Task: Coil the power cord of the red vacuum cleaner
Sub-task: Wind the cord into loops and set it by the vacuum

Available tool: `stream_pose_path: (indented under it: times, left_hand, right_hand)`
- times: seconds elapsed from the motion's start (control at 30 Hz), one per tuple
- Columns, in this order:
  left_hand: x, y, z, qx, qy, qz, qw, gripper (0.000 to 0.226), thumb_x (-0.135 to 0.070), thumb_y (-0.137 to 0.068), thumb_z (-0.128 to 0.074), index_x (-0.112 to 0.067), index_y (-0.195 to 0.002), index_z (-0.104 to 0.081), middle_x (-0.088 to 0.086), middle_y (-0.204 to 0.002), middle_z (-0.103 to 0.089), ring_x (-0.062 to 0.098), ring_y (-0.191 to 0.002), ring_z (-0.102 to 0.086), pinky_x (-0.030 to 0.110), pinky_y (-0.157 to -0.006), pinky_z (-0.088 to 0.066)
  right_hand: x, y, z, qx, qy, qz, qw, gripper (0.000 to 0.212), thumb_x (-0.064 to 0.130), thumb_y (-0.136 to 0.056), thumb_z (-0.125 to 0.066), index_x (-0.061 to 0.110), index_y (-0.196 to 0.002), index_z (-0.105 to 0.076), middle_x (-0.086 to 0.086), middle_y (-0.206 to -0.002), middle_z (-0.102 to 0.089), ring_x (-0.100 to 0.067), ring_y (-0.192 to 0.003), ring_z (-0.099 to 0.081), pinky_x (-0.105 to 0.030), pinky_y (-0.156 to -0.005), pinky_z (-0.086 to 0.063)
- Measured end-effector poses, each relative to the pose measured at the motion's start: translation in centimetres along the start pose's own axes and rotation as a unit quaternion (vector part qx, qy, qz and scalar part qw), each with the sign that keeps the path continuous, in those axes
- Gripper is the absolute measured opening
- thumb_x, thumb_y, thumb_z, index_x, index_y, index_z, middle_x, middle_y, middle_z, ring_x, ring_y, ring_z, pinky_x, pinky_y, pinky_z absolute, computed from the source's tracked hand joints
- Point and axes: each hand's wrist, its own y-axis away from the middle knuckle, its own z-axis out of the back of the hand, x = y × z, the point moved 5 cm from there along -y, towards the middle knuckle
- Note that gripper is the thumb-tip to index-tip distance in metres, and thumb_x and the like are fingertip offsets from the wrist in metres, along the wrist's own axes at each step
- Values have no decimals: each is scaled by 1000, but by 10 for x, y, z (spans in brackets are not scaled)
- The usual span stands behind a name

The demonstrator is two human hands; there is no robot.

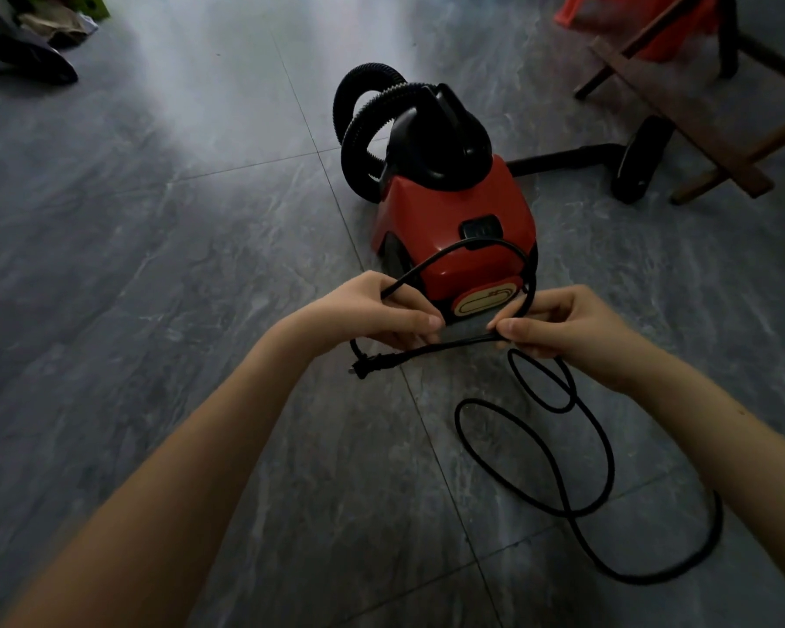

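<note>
Two hands: left (381, 310), right (567, 328) grip one power cord (608, 451) | one red vacuum cleaner (454, 228)

Grey marbled floor tiles (200, 219) fill the view. A wooden stool frame (699, 106) stands far right, an orange object (608, 15), perhaps plastic, behind it. Crumpled clothing (42, 38) lies far left.

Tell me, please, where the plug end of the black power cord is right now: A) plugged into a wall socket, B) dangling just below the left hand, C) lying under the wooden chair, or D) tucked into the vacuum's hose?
B: the plug hangs free just under the left hand, above the floor.
</note>
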Motion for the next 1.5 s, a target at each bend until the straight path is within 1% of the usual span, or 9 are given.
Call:
stream_pose_path:
  times: [0.2,0.37,0.53,0.6,0.73,0.87,1.13,1.37,1.5]
  left_hand:
    - [7,3,7,-55,46,-26,997,15,-19,-87,-72,-11,-99,-71,6,-88,-77,18,-83,-73,27,-81,-59]
    - [12,4,-6,12,15,1,1000,22,-26,-89,-70,-18,-110,-68,8,-95,-77,22,-88,-73,28,-79,-57]
    - [11,6,-23,97,13,12,995,44,-37,-92,-63,1,-113,-65,11,-86,-74,25,-79,-67,28,-74,-55]
    - [10,5,-21,82,12,-10,997,46,-38,-88,-66,4,-108,-67,8,-73,-65,20,-69,-58,25,-69,-50]
    - [9,4,-18,49,17,-4,999,36,-34,-75,-80,-8,-99,-75,16,-80,-65,18,-70,-59,20,-65,-50]
    - [9,3,-19,38,-6,-15,999,23,-22,-78,-79,-10,-98,-76,17,-95,-75,30,-89,-72,33,-84,-59]
    - [1,6,-21,16,56,-38,998,11,-9,-89,-68,-2,-95,-74,11,-73,-69,21,-68,-66,29,-68,-58]
    - [7,8,-10,-24,79,-62,995,9,-8,-89,-67,-4,-87,-75,6,-60,-61,16,-55,-58,31,-63,-55]
    - [10,15,10,-63,115,-83,988,12,-4,-89,-63,3,-90,-73,4,-57,-56,14,-51,-53,30,-59,-53]
  right_hand:
    - [-1,-1,2,-4,-23,8,1000,18,22,-78,-70,11,-90,-77,-2,-70,-72,-6,-61,-58,-14,-56,-45]
    - [-2,-2,3,-41,-45,20,998,19,23,-76,-70,11,-89,-77,-5,-75,-74,-9,-66,-60,-16,-60,-47]
    - [-1,-1,6,-72,-53,27,996,8,9,-84,-67,8,-89,-73,3,-67,-72,-2,-61,-61,-13,-58,-47]
    - [-1,-1,8,-75,-46,27,996,9,9,-85,-67,7,-90,-74,3,-67,-72,-3,-61,-59,-14,-57,-46]
    - [-2,-1,8,-87,-37,27,995,9,10,-84,-69,7,-91,-75,0,-73,-74,-4,-65,-63,-14,-60,-49]
    - [-2,-4,7,-100,-30,34,994,7,10,-85,-70,10,-89,-76,-1,-76,-75,-7,-68,-64,-15,-61,-50]
    - [-6,-4,11,-107,-40,41,993,8,11,-85,-68,12,-89,-75,5,-66,-70,-7,-60,-58,-17,-56,-46]
    - [-3,-3,5,-36,7,42,998,23,19,-84,-68,4,-101,-71,-3,-69,-72,-11,-57,-58,-22,-53,-48]
    - [-23,0,4,22,82,-6,996,6,13,-87,-70,9,-87,-75,-4,-64,-68,-14,-57,-58,-23,-54,-47]
